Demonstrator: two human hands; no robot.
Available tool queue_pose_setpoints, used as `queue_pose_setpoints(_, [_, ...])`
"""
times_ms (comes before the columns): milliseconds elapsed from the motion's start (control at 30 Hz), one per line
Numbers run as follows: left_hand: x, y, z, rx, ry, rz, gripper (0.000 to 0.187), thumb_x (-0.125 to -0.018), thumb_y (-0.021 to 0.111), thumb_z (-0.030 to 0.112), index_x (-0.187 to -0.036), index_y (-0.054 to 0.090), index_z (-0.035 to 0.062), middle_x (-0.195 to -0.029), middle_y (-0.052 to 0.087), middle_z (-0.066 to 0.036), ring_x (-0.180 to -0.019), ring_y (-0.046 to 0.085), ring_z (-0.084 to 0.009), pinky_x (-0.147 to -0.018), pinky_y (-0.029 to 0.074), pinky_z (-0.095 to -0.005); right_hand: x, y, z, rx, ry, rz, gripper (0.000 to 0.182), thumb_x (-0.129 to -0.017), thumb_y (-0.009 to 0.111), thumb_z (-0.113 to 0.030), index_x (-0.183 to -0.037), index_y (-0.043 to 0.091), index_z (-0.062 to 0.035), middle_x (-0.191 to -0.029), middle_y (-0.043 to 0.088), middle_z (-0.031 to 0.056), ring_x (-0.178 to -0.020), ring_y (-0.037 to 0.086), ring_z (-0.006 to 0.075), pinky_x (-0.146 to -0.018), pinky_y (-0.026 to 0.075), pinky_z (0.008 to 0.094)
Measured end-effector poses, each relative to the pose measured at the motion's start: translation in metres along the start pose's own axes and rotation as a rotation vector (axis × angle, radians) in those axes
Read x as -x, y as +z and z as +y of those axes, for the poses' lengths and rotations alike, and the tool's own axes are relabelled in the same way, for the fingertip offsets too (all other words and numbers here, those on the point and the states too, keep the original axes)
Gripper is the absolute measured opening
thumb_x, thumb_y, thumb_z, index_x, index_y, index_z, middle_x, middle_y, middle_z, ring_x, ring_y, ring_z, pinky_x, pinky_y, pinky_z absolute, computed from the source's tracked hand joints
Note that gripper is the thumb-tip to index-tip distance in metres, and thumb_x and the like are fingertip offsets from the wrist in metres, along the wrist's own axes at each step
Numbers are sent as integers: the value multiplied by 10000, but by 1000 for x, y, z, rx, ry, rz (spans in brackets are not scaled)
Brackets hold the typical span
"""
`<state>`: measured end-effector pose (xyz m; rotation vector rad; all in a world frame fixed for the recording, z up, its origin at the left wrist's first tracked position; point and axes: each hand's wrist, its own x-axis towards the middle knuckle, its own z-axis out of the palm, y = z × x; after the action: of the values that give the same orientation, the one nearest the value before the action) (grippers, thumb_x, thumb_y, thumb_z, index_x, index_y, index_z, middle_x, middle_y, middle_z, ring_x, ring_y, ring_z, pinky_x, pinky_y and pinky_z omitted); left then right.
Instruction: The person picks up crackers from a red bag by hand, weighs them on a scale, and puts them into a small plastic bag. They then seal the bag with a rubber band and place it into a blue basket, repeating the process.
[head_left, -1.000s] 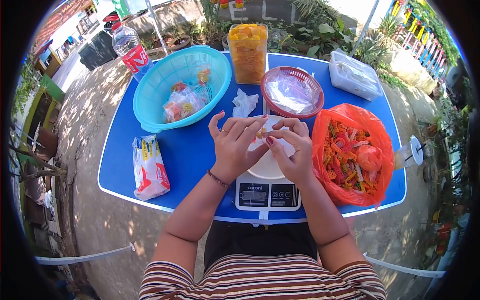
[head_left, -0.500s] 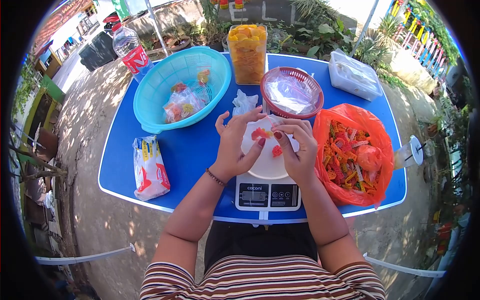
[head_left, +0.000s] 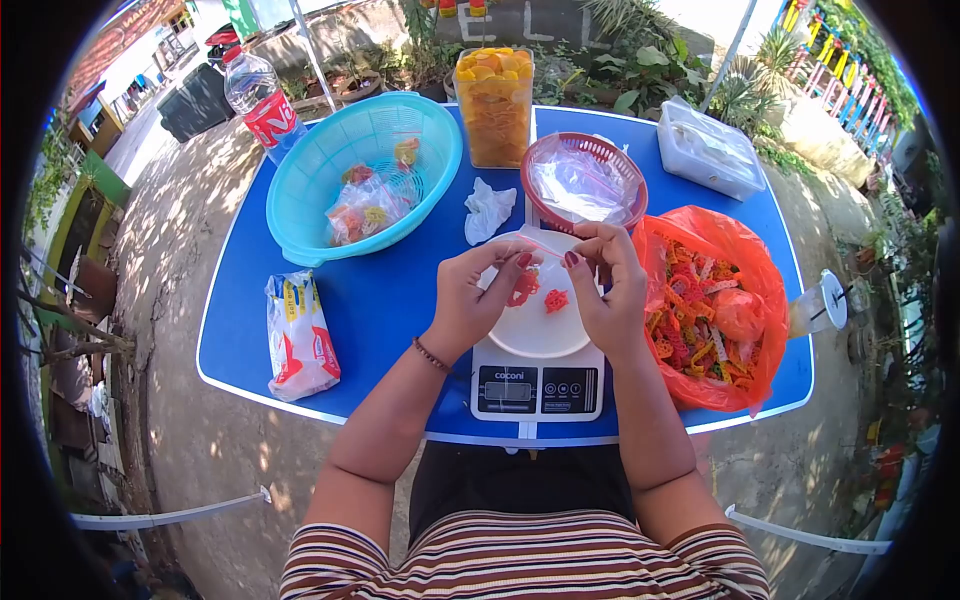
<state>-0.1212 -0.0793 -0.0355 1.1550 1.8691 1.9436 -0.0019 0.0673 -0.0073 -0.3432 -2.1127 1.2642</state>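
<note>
Over a white plate on a digital kitchen scale, I pinch the top of a small clear zip bag between both hands. My left hand is closed on its left edge, thumb against the fingers. On the other edge my right hand is closed too. Red snack pieces show in the lower part of the bag. A loose red piece lies on the plate beside it. An orange plastic bag full of red and orange snack pieces stands close to my right forearm.
A turquoise basket with filled bags stands left, near a tissue pack and a water bottle. Behind are a tub of orange chips, a red basket of clear bags, a crumpled tissue and a lidded box.
Both hands have come lower and nearer the plate. My left fingers, spread half a second ago, have curled in at the bag's top. The red pieces have sunk lower inside the bag.
</note>
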Motion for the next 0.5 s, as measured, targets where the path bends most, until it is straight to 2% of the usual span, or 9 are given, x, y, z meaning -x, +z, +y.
queue_pose_setpoints(33, [0,-1,4,51,-62,3,146,-1045,609,113,-1040,666,-21,-988,752,-82,-842,706,-87,-687,557,-235,-1,-3,-1,59,31,-41,248,-806,730,-37,-1051,695,-48,-934,690,68,-911,619,255,-821,502,364])
queue_pose_setpoints(100, [-1,-4,-8,245,-23,70,165,-1051,607,140,-1053,663,-15,-974,745,-81,-835,705,-93,-705,556,-231,-5,-14,3,317,-84,-241,309,-759,732,-50,-1064,682,-50,-938,665,71,-939,627,283,-849,511,398])
queue_pose_setpoints(133, [-3,-6,-13,343,-3,102,174,-1054,606,153,-1060,661,-13,-967,741,-80,-831,704,-96,-715,555,-230,-4,-15,6,315,-105,-304,309,-727,734,-76,-1034,702,-60,-973,632,92,-987,625,325,-893,510,432])
queue_pose_setpoints(233, [-6,-14,-19,406,-87,151,181,-1052,615,173,-1049,660,-3,-926,730,-72,-824,708,-109,-738,564,-240,-2,-20,14,432,-238,-403,242,-755,736,-64,-997,717,-63,-1044,632,117,-1012,620,336,-907,507,425])
queue_pose_setpoints(333, [-9,-7,-16,460,-59,186,182,-1034,639,151,-1090,673,-19,-977,746,-102,-871,731,-140,-776,594,-263,-5,-20,10,417,-138,-409,174,-791,737,-48,-964,728,-59,-1021,656,122,-1018,618,348,-925,502,437])
queue_pose_setpoints(433, [-7,-6,-10,417,-81,178,175,-1014,663,115,-1100,682,-37,-987,756,-121,-894,736,-147,-790,602,-261,-7,-18,10,425,-107,-404,198,-822,736,-37,-1018,715,-52,-993,680,127,-983,635,363,-896,516,439])
queue_pose_setpoints(500, [-7,-6,-9,387,-102,164,171,-997,684,98,-1091,686,-46,-976,760,-126,-881,736,-141,-770,601,-252,-7,-14,12,354,-68,-303,227,-845,728,-25,-1070,703,-47,-958,681,123,-948,662,331,-825,536,402])
